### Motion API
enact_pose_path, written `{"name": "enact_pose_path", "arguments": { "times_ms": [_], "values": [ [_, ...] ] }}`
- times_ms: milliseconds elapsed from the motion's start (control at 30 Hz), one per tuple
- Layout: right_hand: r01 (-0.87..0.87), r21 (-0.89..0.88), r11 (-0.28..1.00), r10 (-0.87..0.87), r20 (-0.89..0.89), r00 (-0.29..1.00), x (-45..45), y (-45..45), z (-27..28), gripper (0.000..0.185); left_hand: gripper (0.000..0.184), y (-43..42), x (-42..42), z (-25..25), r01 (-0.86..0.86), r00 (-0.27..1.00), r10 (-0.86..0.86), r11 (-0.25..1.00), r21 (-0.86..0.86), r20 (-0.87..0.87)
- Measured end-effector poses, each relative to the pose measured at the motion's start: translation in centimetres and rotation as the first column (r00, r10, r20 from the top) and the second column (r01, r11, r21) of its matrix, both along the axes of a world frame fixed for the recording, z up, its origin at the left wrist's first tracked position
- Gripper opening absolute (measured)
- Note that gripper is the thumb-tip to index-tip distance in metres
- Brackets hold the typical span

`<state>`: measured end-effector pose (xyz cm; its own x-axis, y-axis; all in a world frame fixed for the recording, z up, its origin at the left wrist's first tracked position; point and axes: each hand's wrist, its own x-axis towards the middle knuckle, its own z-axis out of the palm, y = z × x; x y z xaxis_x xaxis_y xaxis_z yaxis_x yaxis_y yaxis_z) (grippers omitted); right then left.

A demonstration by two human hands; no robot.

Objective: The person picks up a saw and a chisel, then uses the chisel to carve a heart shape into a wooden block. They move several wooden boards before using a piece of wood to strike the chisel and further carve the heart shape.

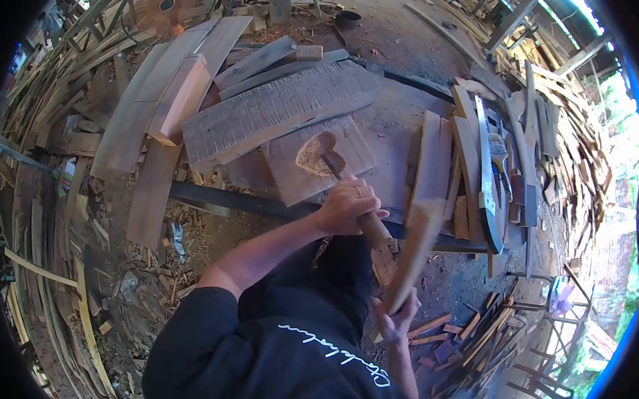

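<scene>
My left hand is wrapped round a chisel with a thick wooden handle. Its metal blade slants down into a heart-shaped hollow carved in a flat wooden board. In my right hand is a flat wooden bat, gripped at its lower end and blurred by motion. The bat stands just right of the chisel handle's butt; whether they touch I cannot tell. Behind the board, a thick rough timber block lies across the bench, against or partly over the board's far edge.
On the bench's right side lie a handsaw, a brush and several wood strips. Planks and a squared timber reach over the left side. Offcuts and shavings litter the ground, with stacked wood at the right.
</scene>
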<state>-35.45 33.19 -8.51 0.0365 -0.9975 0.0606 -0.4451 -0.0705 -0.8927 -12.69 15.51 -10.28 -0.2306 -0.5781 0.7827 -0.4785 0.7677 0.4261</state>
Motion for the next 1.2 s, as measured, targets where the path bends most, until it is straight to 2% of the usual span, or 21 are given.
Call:
{"name": "enact_pose_path", "arguments": {
  "times_ms": [33, 100, 133, 167, 200, 233, 300, 367, 433, 567, 633, 667, 700, 767, 900, 967, 1000, 1033, 1100, 1133, 1200],
  "values": [
    [0.101, -0.133, 0.986, -0.086, 0.115, 0.990, 0.2, 0.7, -0.2, 0.044, 0.027, 0.1, -0.1, -0.1, 0.007, 1.000, -0.007, 1.000, 0.000, -0.021],
    [-0.025, -0.305, 0.952, 0.108, 0.260, 0.959, -0.9, 0.3, -1.2, 0.042, 0.026, 0.1, -0.3, -0.2, 0.021, 0.999, -0.021, 1.000, -0.005, -0.047],
    [-0.023, -0.307, 0.952, 0.106, 0.257, 0.960, -1.1, 0.4, -2.8, 0.042, 0.024, 0.1, -0.4, -0.4, 0.025, 0.999, -0.025, 1.000, 0.007, -0.038],
    [-0.020, -0.225, 0.974, 0.058, 0.162, 0.985, -1.4, 0.6, -5.1, 0.041, 0.022, 0.1, -0.4, -0.6, 0.025, 0.999, -0.025, 1.000, 0.016, -0.031],
    [-0.011, -0.145, 0.989, 0.020, 0.062, 0.998, -1.1, 0.2, -5.3, 0.041, 0.022, 0.2, -0.4, -0.9, 0.023, 0.999, -0.023, 1.000, 0.010, -0.035],
    [-0.014, -0.150, 0.989, 0.023, 0.058, 0.998, -1.1, 0.1, -5.1, 0.041, 0.025, 0.3, -0.4, -1.2, 0.042, 0.999, -0.041, 0.999, -0.021, 0.012],
    [-0.011, -0.014, 1.000, 0.009, -0.131, 0.991, -0.7, -0.8, -3.5, 0.041, 0.027, 0.0, -0.5, -1.8, 0.052, 0.997, -0.048, 0.997, -0.058, 0.060],
    [0.020, -0.058, 0.998, -0.019, 0.027, 0.999, -0.8, -0.5, -1.2, 0.040, 0.024, 0.7, -0.9, -2.6, 0.054, 0.995, -0.050, 0.997, -0.054, 0.084],
    [-0.116, -0.352, 0.929, 0.138, 0.038, 0.990, -2.4, -0.3, -2.5, 0.041, 0.023, 0.6, -1.0, -2.9, 0.065, 0.994, -0.062, 0.997, -0.038, 0.094],
    [-0.017, -0.225, 0.974, 0.044, 0.117, 0.992, -1.7, 0.0, -5.3, 0.041, 0.021, 0.5, -0.7, -1.9, 0.068, 0.995, -0.065, 0.997, -0.029, 0.076],
    [-0.049, -0.001, 0.999, 0.048, -0.194, 0.980, -1.9, -0.9, -4.0, 0.041, 0.021, 0.4, -0.8, -2.8, 0.083, 0.992, -0.079, 0.996, -0.031, 0.103],
    [-0.039, -0.013, 0.999, 0.036, -0.181, 0.983, -1.9, -0.8, -2.7, 0.040, 0.021, 0.6, -0.9, -3.5, 0.095, 0.987, -0.092, 0.995, -0.018, 0.130],
    [0.010, -0.061, 0.998, -0.009, 0.019, 1.000, -1.9, -0.2, -2.3, 0.040, 0.021, 1.0, -0.8, -4.0, 0.098, 0.987, -0.096, 0.995, -0.003, 0.129],
    [-0.149, -0.302, 0.942, 0.133, -0.073, 0.988, -3.6, 0.5, -3.0, 0.039, 0.034, 0.6, -0.9, -4.6, 0.107, 0.983, -0.111, 0.994, 0.033, 0.148],
    [-0.049, -0.321, 0.946, 0.064, 0.037, 0.997, -2.8, 0.2, -5.8, 0.040, 0.021, 0.6, -1.1, -3.5, 0.056, 0.992, -0.052, 0.998, -0.035, 0.118],
    [0.002, 0.096, 0.995, 0.017, -0.199, 0.980, -2.8, -0.6, -4.6, 0.040, 0.019, 0.7, -0.9, -3.7, 0.085, 0.980, -0.087, 0.996, 0.016, 0.181],
    [0.030, 0.152, 0.988, -0.005, -0.161, 0.987, -3.2, -0.7, -3.9, 0.040, 0.019, 0.4, -0.8, -3.9, 0.072, 0.980, -0.073, 0.997, 0.015, 0.184],
    [0.052, 0.102, 0.993, -0.057, 0.053, 0.997, -2.6, -0.5, -2.5, 0.041, 0.022, 0.6, -0.8, -4.2, 0.075, 0.980, -0.079, 0.997, 0.030, 0.185],
    [0.157, -0.159, 0.975, -0.124, 0.200, 0.972, -3.1, 0.6, -4.1, 0.042, 0.024, 0.7, -1.1, -4.6, 0.095, 0.977, -0.101, 0.995, 0.044, 0.185],
    [0.161, -0.162, 0.974, -0.128, 0.198, 0.972, -3.4, 0.7, -4.8, 0.042, 0.027, 0.7, -1.1, -4.6, 0.085, 0.979, -0.094, 0.995, 0.056, 0.179],
    [-0.044, -0.206, 0.978, 0.031, -0.067, 0.997, -3.5, 0.3, -5.4, 0.042, 0.030, 0.5, -1.0, -4.3, 0.070, 0.982, -0.079, 0.996, 0.060, 0.173]
  ]
}}
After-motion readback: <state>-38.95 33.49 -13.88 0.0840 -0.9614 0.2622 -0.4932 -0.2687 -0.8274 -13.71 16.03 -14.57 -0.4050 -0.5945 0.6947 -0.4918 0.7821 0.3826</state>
